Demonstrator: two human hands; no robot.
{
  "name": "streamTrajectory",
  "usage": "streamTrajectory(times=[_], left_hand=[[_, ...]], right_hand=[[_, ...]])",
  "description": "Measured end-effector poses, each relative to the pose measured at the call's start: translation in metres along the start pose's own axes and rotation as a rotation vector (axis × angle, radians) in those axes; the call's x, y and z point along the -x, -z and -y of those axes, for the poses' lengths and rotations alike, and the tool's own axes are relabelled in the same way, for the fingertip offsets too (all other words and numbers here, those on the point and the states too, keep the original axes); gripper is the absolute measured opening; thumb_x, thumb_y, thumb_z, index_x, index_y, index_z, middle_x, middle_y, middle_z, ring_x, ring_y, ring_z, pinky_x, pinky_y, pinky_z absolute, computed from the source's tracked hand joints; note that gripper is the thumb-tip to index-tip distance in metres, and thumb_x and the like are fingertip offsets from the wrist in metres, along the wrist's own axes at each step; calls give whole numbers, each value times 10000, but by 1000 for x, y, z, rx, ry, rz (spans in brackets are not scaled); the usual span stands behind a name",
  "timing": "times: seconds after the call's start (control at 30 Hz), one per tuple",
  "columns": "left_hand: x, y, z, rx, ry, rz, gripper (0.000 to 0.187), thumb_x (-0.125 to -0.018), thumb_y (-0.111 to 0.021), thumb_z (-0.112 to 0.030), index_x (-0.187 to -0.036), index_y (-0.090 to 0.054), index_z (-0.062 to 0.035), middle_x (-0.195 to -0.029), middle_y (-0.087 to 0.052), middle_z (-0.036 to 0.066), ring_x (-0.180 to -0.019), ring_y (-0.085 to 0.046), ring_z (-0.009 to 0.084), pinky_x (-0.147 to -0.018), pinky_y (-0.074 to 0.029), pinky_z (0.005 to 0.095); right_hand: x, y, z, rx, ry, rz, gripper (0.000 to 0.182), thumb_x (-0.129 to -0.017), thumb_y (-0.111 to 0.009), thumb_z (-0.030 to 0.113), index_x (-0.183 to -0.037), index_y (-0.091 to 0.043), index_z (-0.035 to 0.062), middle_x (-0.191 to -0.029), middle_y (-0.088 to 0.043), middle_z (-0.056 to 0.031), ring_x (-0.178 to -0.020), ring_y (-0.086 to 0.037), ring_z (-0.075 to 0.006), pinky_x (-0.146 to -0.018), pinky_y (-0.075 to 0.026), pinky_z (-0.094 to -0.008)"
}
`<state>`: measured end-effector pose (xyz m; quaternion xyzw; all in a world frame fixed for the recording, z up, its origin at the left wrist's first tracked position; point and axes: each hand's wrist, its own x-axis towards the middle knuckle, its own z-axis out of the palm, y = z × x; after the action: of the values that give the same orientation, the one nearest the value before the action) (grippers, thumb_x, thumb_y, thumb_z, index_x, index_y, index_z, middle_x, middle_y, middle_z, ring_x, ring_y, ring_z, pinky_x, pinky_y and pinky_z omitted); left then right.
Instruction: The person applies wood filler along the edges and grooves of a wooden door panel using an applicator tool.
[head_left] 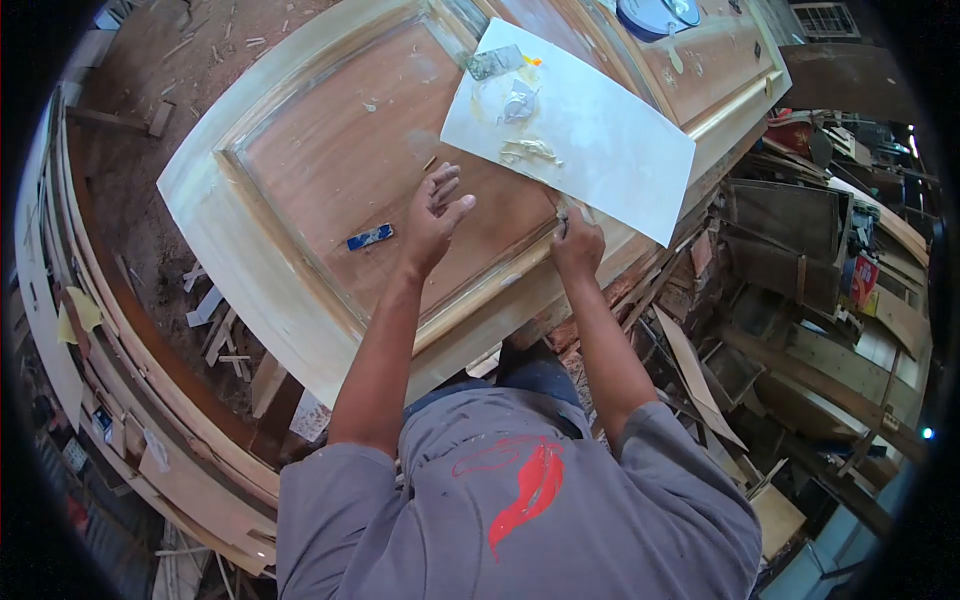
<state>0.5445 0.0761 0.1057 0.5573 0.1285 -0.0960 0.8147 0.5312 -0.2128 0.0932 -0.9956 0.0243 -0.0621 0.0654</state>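
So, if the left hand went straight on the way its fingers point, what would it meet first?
The left hand would probably meet the white board first, at its near edge, though its height is unclear and it might pass over.

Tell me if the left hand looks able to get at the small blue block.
Probably yes: the left hand looks empty and loosely open, and the small blue block lies close beside it on the wooden panel, with nothing visible in between.
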Motion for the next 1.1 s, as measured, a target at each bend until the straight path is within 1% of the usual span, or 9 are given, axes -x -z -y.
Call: streamTrajectory(times=[0.13, 0.23, 0.33, 0.37, 0.43, 0.57, 0.77, 0.97, 1.1], left_hand=[[24, 30, 6, -113, 12, -21, 658, -989, -806, -157, -1568, -528, -18, -1685, -514, 195, -1561, -501, 342, -1238, -458, 449], [46, 45, 11, -520, -65, -14, 635, -945, -817, -158, -1525, -582, -53, -1640, -556, 215, -1512, -548, 368, -1235, -462, 458], [60, 44, 20, -867, -298, -2, 589, -917, -803, -173, -1469, -623, -79, -1630, -550, 223, -1483, -554, 394, -1243, -451, 489], [63, 42, 24, -912, -333, -12, 584, -919, -795, -164, -1468, -617, -78, -1628, -552, 219, -1483, -549, 401, -1249, -443, 495], [64, 41, 37, -1002, -403, -35, 575, -923, -780, -145, -1467, -606, -76, -1624, -555, 211, -1484, -539, 416, -1259, -427, 507], [61, 49, 58, -984, -504, -63, 580, -907, -774, -140, -1459, -603, -87, -1628, -556, 194, -1496, -532, 399, -1255, -430, 522], [63, 50, 56, -979, -554, -60, 618, -850, -786, -152, -1438, -610, -81, -1627, -552, 204, -1471, -549, 408, -1233, -446, 527], [60, 51, 57, -1006, -574, -56, 612, -823, -785, -186, -1400, -619, -66, -1617, -553, 218, -1433, -567, 418, -1189, -479, 524], [61, 50, 54, -1021, -568, -57, 620, -821, -779, -185, -1407, -613, -65, -1616, -553, 220, -1429, -568, 420, -1190, -479, 525]], right_hand=[[18, -9, 12, 5, 30, -7, 130, -878, -748, 100, -998, -698, 110, -775, -736, -169, -773, -749, -365, -817, -525, -517], [42, -14, 29, 60, 93, 43, 150, -848, -747, 80, -987, -701, 113, -768, -737, -161, -774, -753, -349, -826, -520, -499], [63, -5, 52, -20, 80, 120, 168, -826, -752, 84, -984, -705, 115, -766, -738, -157, -759, -750, -346, -844, -520, -496], [66, 1, 56, -133, 87, 107, 136, -857, -748, 103, -988, -714, 119, -788, -747, -162, -770, -751, -375, -804, -544, -521], [64, 15, 59, -267, -55, 112, 123, -883, -744, 115, -1003, -716, 118, -808, -752, -165, -790, -750, -404, -774, -557, -543], [27, 24, 27, -276, -276, 4, 127, -920, -742, 138, -1044, -717, 121, -850, -762, -167, -832, -744, -455, -735, -570, -576], [-6, 13, -13, -216, -186, 42, 164, -931, -733, 145, -1088, -701, 111, -886, -756, -198, -832, -722, -475, -761, -550, -597], [-9, 14, -8, -73, -115, 97, 200, -934, -724, 124, -1130, -698, 99, -903, -750, -210, -834, -704, -470, -791, -542, -601], [-8, 10, 0, -108, -123, 92, 210, -922, -726, 114, -1131, -704, 105, -902, -757, -213, -840, -719, -475, -787, -550, -603]])
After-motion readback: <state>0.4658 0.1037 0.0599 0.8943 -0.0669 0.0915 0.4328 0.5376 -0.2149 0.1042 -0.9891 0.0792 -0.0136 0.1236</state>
